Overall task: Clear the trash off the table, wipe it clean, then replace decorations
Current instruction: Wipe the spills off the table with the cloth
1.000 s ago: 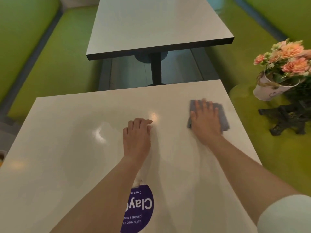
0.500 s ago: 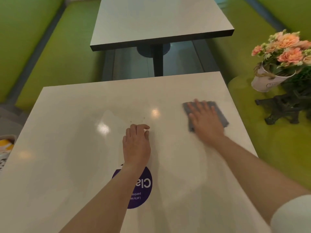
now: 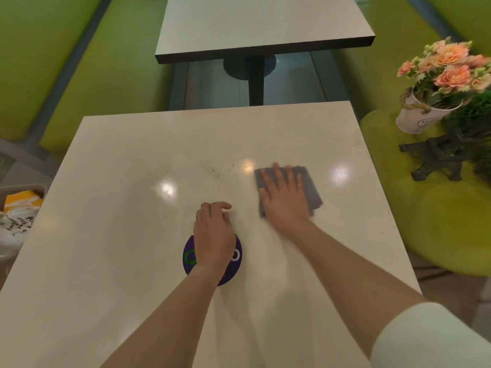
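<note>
Keep your right hand (image 3: 285, 197) flat, fingers straight, pressing the folded grey cloth (image 3: 305, 187) on the pale glossy worktop (image 3: 119, 208) — sweep left over the dark crumbs (image 3: 223, 170). Your left hand (image 3: 214, 229), loosely curled, holds nothing — bracing.

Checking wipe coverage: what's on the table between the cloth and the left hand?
Head view: bare tabletop between the cloth and the left hand; a few dark specks lie farther up.
</note>
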### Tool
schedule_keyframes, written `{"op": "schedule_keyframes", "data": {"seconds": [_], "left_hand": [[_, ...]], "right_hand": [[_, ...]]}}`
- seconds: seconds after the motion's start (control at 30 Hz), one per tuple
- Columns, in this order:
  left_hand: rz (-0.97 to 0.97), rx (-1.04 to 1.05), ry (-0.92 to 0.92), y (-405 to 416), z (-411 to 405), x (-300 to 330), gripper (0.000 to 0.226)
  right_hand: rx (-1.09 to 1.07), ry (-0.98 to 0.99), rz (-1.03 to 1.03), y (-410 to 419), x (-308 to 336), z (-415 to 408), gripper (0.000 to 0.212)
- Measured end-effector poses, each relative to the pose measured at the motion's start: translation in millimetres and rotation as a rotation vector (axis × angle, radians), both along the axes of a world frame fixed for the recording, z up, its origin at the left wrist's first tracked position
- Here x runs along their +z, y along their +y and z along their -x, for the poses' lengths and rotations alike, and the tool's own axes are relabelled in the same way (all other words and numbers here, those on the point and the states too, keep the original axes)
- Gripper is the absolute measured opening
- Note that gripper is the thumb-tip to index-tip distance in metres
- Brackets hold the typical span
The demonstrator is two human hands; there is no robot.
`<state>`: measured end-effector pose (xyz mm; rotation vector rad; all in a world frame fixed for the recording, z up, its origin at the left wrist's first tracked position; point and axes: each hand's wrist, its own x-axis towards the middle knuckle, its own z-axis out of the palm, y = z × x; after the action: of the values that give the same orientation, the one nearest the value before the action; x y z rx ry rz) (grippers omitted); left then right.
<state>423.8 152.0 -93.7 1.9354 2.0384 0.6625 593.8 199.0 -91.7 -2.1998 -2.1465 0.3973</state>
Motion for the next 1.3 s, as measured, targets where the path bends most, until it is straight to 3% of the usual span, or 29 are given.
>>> {"op": "schedule_keyframes", "data": {"seconds": [0.1,0.2,0.4,0.5,0.57,0.7,1.0,1.13,1.3], "left_hand": [[0.004,0.007,0.027,-5.3,-1.4,4.5,0.021],[0.029,-0.013,0.032,-12.0,-0.3,8.3,0.024],[0.139,0.002,-0.109,-25.3,3.9,21.5,0.039],[0.148,0.055,0.011,-35.8,9.6,20.7,0.027],[0.201,0.133,0.114,-41.8,11.5,18.4,0.033],[0.201,0.120,0.198,-58.8,9.5,10.7,0.037],[0.226,0.115,0.239,-66.1,2.5,11.1,0.044],[0.250,0.112,0.260,-65.7,2.4,10.7,0.043],[0.255,0.123,0.216,-66.1,4.2,9.2,0.040]], "right_hand": [[0.177,0.033,0.017,-17.5,0.7,28.3,0.068],[0.234,0.042,0.015,-21.4,1.6,5.8,0.058],[-0.006,-0.035,-0.034,-40.3,-3.6,-92.1,0.052],[-0.130,-0.078,-0.039,-50.3,-5.9,-141.1,0.052],[-0.197,-0.078,-0.030,-52.2,-7.1,-151.0,0.054],[-0.278,-0.049,-0.020,-57.5,-3.2,-107.5,0.054],[0.237,0.110,0.006,-100.0,0.1,51.2,0.067],[0.228,0.101,-0.017,-99.3,-0.3,21.8,0.069],[-0.043,-0.008,-0.076,-106.9,-8.2,-71.3,0.064]]}}
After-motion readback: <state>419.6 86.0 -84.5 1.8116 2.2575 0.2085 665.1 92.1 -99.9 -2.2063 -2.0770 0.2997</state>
